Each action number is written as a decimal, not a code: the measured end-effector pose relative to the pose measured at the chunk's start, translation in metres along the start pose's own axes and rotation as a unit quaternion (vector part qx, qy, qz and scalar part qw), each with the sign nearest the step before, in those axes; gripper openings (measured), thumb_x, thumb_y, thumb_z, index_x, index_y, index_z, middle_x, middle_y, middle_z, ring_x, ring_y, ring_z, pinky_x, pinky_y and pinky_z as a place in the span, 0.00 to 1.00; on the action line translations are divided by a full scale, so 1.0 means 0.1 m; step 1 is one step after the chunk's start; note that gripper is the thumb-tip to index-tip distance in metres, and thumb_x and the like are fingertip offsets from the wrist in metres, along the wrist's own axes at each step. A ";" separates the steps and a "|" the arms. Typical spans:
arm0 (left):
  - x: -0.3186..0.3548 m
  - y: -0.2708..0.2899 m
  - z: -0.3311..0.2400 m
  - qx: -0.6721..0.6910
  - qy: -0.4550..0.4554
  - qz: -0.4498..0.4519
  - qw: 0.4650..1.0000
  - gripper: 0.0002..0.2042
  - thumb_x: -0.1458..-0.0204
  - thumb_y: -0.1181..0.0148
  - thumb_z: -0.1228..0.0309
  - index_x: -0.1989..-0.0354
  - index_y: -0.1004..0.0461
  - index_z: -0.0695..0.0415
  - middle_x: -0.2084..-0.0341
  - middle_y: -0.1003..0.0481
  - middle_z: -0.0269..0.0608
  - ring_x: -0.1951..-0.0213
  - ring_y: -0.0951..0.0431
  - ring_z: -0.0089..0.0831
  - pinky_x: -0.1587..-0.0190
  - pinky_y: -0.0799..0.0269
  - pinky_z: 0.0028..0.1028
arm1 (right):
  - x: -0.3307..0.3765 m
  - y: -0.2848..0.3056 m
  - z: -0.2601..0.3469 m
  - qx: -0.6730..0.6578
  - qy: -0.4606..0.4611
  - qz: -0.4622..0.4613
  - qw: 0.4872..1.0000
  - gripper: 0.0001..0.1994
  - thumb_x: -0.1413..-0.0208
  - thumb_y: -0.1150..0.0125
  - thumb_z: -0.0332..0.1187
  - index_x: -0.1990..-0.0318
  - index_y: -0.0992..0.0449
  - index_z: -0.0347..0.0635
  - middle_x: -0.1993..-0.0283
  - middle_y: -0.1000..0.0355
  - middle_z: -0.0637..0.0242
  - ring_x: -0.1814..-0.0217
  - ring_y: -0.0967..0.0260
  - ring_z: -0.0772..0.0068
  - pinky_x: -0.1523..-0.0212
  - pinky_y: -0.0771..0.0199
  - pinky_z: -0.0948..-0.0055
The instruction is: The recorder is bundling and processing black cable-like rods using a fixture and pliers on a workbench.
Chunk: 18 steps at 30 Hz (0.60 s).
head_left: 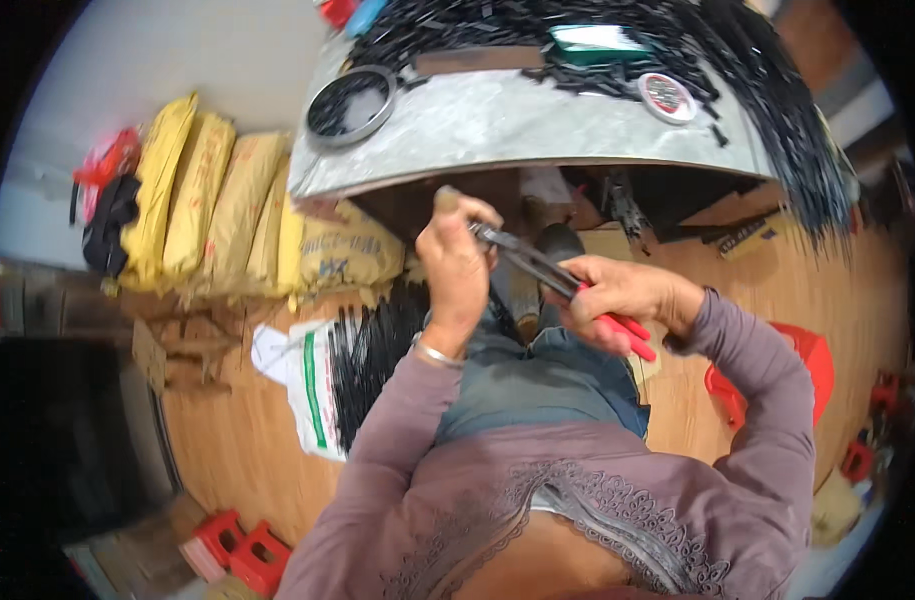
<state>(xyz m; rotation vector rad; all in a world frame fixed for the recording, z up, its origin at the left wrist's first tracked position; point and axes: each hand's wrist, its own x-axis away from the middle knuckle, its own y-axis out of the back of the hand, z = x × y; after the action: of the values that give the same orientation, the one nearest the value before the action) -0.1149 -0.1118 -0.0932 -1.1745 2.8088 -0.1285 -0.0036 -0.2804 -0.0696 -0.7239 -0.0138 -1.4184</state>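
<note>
My right hand (617,295) is wrapped round the red handles of a pair of pliers (529,262), held over my lap just in front of the table edge. Their dark metal jaws slant up and left towards my left hand (455,265). That hand is closed, its thumb and fingers pinched beside the jaw tips. Whatever sits between those fingers is too small or too hidden to make out. Beyond both hands is a grey-topped table (507,130), its back covered with a heap of short black strips (457,30).
On the table stand a round dish (352,105) with black pieces and a small white tub (667,97) of tiny bits. Long black strips (812,170) hang over its right side. Yellow sacks (242,205) lean at left; a black strip bundle (362,370) lies beside my legs. A red stool (802,370) is at right.
</note>
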 end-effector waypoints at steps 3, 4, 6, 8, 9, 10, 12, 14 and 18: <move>0.02 0.01 0.01 0.019 0.021 0.002 1.000 0.32 0.37 0.66 0.43 0.77 0.27 0.59 0.90 0.38 0.28 0.88 0.38 0.15 0.85 0.45 0.18 | 0.03 0.00 0.24 0.293 0.003 -0.071 0.954 0.21 0.48 0.37 0.41 0.57 0.38 0.37 0.79 0.31 0.58 0.80 0.29 0.65 0.80 0.30 0.64; 0.02 0.05 0.02 0.014 0.018 -0.002 1.000 0.32 0.37 0.67 0.43 0.76 0.28 0.59 0.90 0.38 0.29 0.88 0.39 0.16 0.85 0.46 0.18 | 0.01 -0.01 0.30 0.482 0.038 -0.115 0.868 0.22 0.50 0.37 0.40 0.56 0.39 0.35 0.77 0.31 0.55 0.75 0.26 0.61 0.74 0.29 0.60; -0.01 0.06 0.07 0.056 0.025 0.014 0.998 0.32 0.38 0.68 0.42 0.76 0.29 0.59 0.89 0.38 0.30 0.88 0.41 0.16 0.85 0.48 0.18 | 0.04 0.00 0.20 0.587 0.193 -0.236 0.750 0.17 0.47 0.41 0.36 0.55 0.36 0.34 0.74 0.29 0.54 0.69 0.26 0.60 0.68 0.30 0.59; -0.02 0.11 0.09 0.129 0.047 0.039 0.990 0.32 0.38 0.67 0.41 0.76 0.32 0.59 0.89 0.39 0.31 0.88 0.44 0.17 0.86 0.51 0.18 | 0.08 -0.03 0.23 0.483 0.194 -0.230 0.823 0.13 0.41 0.46 0.35 0.56 0.34 0.34 0.75 0.28 0.58 0.75 0.27 0.67 0.73 0.28 0.65; 0.00 0.11 0.06 0.097 0.035 0.031 0.994 0.33 0.39 0.66 0.40 0.76 0.31 0.60 0.89 0.38 0.30 0.89 0.42 0.17 0.86 0.50 0.18 | 0.13 -0.15 0.28 0.339 0.090 -0.189 0.917 0.12 0.38 0.49 0.35 0.57 0.33 0.34 0.76 0.28 0.60 0.78 0.28 0.71 0.75 0.28 0.69; 0.05 0.07 -0.01 0.059 0.020 0.020 0.998 0.33 0.40 0.65 0.39 0.77 0.30 0.60 0.89 0.37 0.31 0.89 0.41 0.17 0.86 0.50 0.17 | 0.09 -0.15 0.14 0.148 0.044 -0.109 0.982 0.13 0.35 0.52 0.38 0.58 0.33 0.34 0.79 0.29 0.65 0.81 0.30 0.77 0.80 0.28 0.76; 0.07 0.04 -0.03 0.025 0.002 0.020 0.999 0.33 0.40 0.65 0.39 0.78 0.30 0.58 0.90 0.37 0.30 0.89 0.40 0.16 0.87 0.49 0.17 | 0.04 -0.10 -0.06 0.043 0.037 -0.039 0.998 0.14 0.39 0.45 0.40 0.60 0.33 0.35 0.80 0.30 0.65 0.82 0.31 0.78 0.83 0.30 0.79; 0.07 0.07 -0.01 0.019 0.008 0.009 1.000 0.32 0.40 0.65 0.39 0.78 0.31 0.57 0.90 0.39 0.29 0.90 0.42 0.16 0.88 0.49 0.16 | 0.04 -0.10 0.05 0.074 0.008 0.011 0.997 0.16 0.43 0.40 0.41 0.60 0.33 0.35 0.78 0.29 0.64 0.81 0.31 0.77 0.82 0.31 0.78; 0.05 0.07 -0.08 0.057 0.046 -0.017 0.997 0.31 0.40 0.64 0.39 0.77 0.33 0.56 0.90 0.41 0.28 0.90 0.45 0.16 0.88 0.51 0.18 | 0.10 -0.14 0.41 0.535 0.107 -0.154 0.824 0.22 0.52 0.35 0.34 0.53 0.33 0.31 0.71 0.29 0.50 0.66 0.26 0.57 0.66 0.29 0.62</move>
<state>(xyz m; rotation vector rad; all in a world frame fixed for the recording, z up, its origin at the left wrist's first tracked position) -0.1246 -0.1097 -0.0865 -1.2211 2.8173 -0.3499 0.0023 -0.2698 -0.0268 0.3981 -0.7281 -1.5066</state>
